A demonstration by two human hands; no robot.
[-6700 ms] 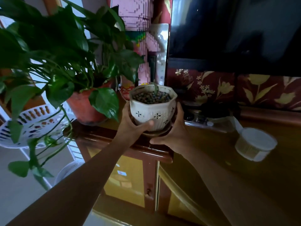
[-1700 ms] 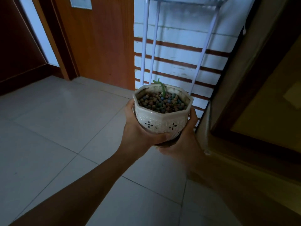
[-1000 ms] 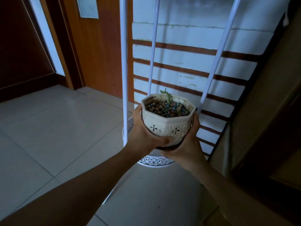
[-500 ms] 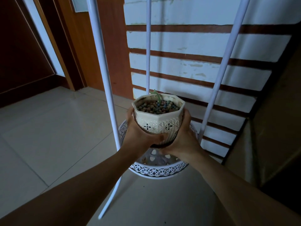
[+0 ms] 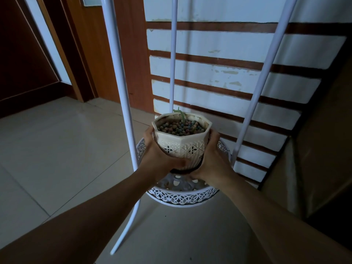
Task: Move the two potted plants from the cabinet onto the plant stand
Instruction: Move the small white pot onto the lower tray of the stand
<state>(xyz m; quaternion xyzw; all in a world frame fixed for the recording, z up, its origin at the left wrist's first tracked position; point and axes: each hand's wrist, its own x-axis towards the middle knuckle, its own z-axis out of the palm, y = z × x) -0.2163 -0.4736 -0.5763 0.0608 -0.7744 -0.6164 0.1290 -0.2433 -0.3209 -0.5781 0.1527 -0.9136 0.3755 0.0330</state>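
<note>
- Since the frame before, the white ceramic pot (image 5: 182, 141) has sunk lower, closer to the plant stand's round lattice tray (image 5: 182, 195).
- Left hand (image 5: 160, 159) and right hand (image 5: 213, 159) each grip a side of the pot, fingers wrapped under its dark saucer.
- The pot sits upright between both grips, above the tray; contact cannot be told.
- The stand's white legs (image 5: 118, 73) rise on either side of the grips.

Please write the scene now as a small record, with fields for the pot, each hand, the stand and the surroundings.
pot: white ceramic pot, upright, filled with small round pebbles, one thin green sprout
left hand: left hand grips the pot's left side
right hand: right hand grips the right side
stand: white plant stand, round lattice shelf right under the pot
contact with shelf: cannot tell
surroundings: tiled floor, striped wall
</note>
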